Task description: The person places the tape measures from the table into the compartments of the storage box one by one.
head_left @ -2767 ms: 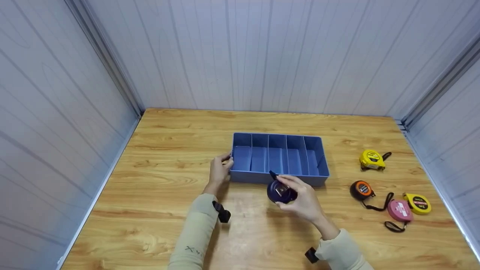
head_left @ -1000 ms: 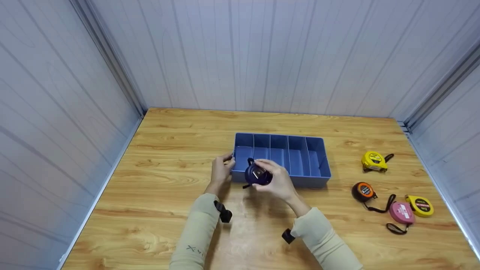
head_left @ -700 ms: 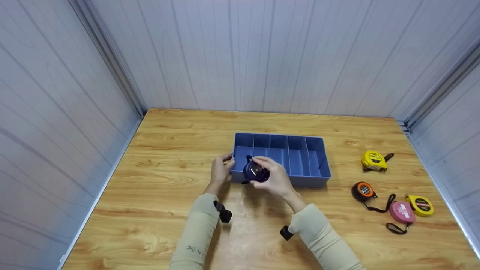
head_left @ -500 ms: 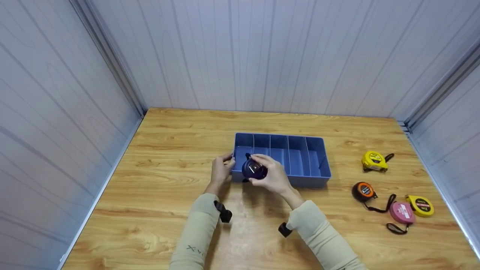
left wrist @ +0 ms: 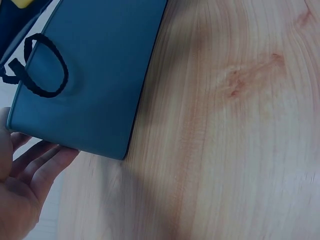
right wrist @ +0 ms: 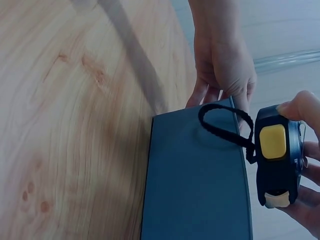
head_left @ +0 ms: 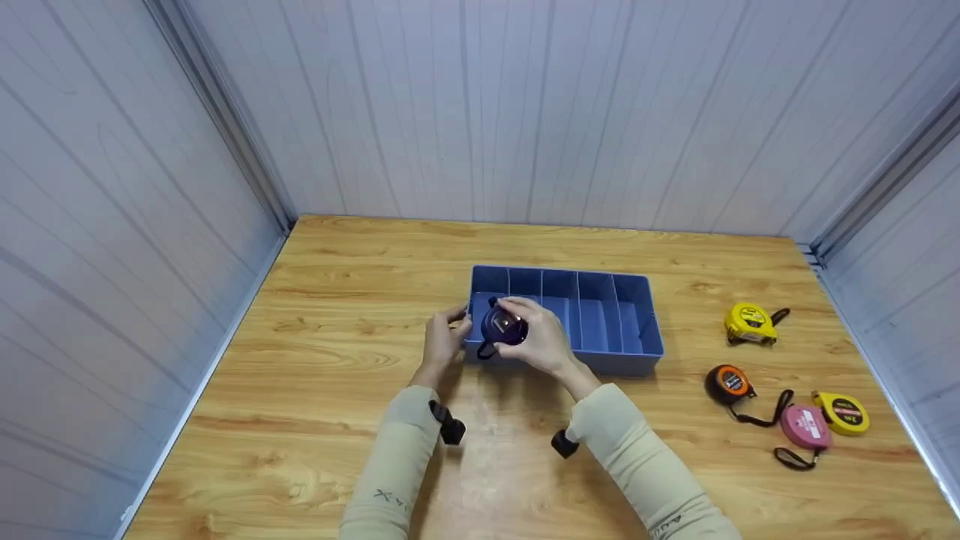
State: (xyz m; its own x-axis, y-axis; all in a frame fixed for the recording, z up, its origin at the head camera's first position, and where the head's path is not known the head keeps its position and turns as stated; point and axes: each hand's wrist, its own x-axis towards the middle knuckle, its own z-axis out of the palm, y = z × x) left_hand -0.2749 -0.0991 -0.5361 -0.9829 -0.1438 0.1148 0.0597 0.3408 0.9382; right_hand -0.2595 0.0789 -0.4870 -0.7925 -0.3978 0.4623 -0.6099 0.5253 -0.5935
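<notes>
My right hand [head_left: 541,336] grips a dark blue tape measure [head_left: 504,325] by its sides, fingers above and thumb below. It is over the front of the leftmost compartment of a blue divided storage box [head_left: 585,361]. In the right wrist view the tape measure [right wrist: 276,142] shows a yellow button, and its black wrist strap [right wrist: 220,131] hangs beside the box's front wall. My left hand [head_left: 442,341] holds the box's left end. In the left wrist view, the fingers [left wrist: 47,167] lie against the outside of the end wall, with the thumb side at the rim.
On the right of the wooden table [head_left: 315,450] lie a yellow tape measure [head_left: 750,322], a black and orange one [head_left: 727,384], a pink one [head_left: 806,426] and another yellow one [head_left: 844,414]. Pale panel walls [head_left: 525,112] enclose the table at the back and sides.
My right hand has carried the dark blue tape measure leftward and forward, from before the box's middle to over its left compartment. My left hand stays at the box's end.
</notes>
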